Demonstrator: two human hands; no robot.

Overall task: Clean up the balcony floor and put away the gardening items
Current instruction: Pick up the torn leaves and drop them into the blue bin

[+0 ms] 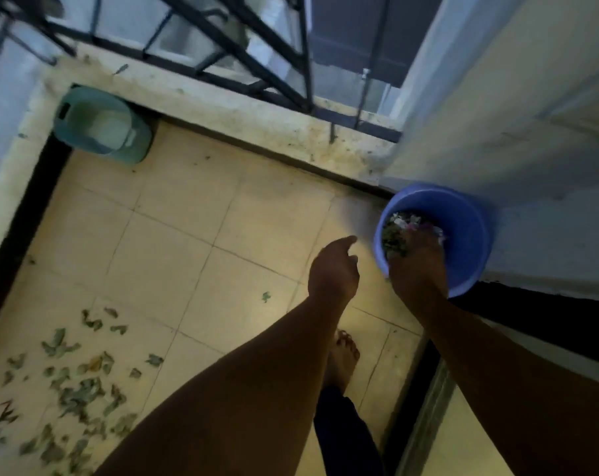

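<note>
A: Why is the round blue plastic bucket (462, 235) sitting in the corner against the pale wall (531, 132)?

B: It is serving as the waste bin, I think. It is standing on the beige tiled balcony floor (188, 218), tucked beside the wall and out of the walking path. Leaf scraps and some pale bits are already lying inside it.

A: And the right hand (418, 266)?

B: It is reaching over the near rim and into the bucket, probably dropping a handful. The fingers are hidden among the debris and blurred, so I cannot tell whether they are clutching anything or spread apart.

A: The left hand (332, 269)?

B: It is hovering over the floor just beside the bucket, holding nothing, fingers loosely curled and relaxed.

A: How much is remaining?

B: Plenty, by my reckoning. A scatter of dried green and brown leaves (75, 389) is lying well apart from the bucket, at the lower left, with one stray leaf scrap (265, 297) nearer. A teal plastic tub (102, 125) is sitting in the far corner under the dark metal railing (239, 46), perhaps waiting to be put away.
</note>
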